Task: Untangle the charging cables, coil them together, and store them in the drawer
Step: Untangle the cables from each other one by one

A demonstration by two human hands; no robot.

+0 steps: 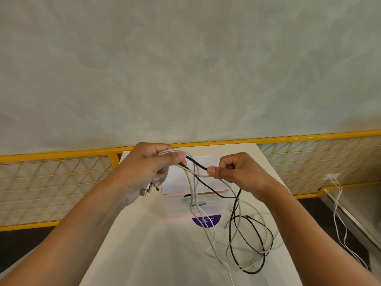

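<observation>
cables (231, 240) on white table (144, 254) — yellow railing (61, 155)

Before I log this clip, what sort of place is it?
Likely an office or workshop desk: a white table with a small clear drawer unit, a yellow wire-mesh partition behind it, and a plain grey wall.

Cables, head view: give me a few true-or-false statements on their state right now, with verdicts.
1. Both hands hold cables. True: the left hand grips a bunch with the white cables in it, and the right hand pinches the black cable.
2. The cables are neatly coiled. False: they trail in a loose tangle on the table.
3. The cables are in the drawer. False: they hang from the hands.
4. A purple label lies on the table. True.
</observation>
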